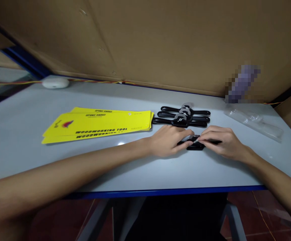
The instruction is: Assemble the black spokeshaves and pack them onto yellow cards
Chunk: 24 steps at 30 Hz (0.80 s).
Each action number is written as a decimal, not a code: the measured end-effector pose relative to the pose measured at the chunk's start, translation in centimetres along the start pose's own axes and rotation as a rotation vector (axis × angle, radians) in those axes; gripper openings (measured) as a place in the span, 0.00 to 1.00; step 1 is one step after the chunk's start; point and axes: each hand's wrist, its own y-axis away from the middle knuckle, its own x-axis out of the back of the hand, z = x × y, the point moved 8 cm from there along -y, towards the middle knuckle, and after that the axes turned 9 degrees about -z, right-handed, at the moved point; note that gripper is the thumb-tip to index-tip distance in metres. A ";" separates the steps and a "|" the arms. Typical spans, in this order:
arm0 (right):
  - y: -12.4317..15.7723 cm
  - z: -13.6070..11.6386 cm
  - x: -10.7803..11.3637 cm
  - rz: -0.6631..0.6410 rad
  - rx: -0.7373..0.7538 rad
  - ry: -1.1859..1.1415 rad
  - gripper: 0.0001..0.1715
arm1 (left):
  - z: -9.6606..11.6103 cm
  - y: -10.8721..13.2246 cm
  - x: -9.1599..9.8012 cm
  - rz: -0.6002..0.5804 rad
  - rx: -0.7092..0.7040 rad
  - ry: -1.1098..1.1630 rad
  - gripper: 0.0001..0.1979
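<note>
We note grey desk (22,134), cardboard wall (160,40) behind. Yellow cards (97,124) fanned at left. Pile of black tools (183,117) just beyond our hands; clear bags (254,122) farther right. Left hand (169,140) and right hand (225,142) meet mid-desk, each grip closed on one black tool (197,146) lying flat. Its long axis runs left-right: left end under left hand, right end under right hand, centre showing between fingertips. Small silvery part (195,142) there; which fingers hold it, we cannot tell.
</note>
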 end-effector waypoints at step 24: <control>-0.2 -1.1 -0.8 -0.090 0.057 0.032 0.11 | 0.2 0.1 0.3 0.018 -0.018 -0.001 0.21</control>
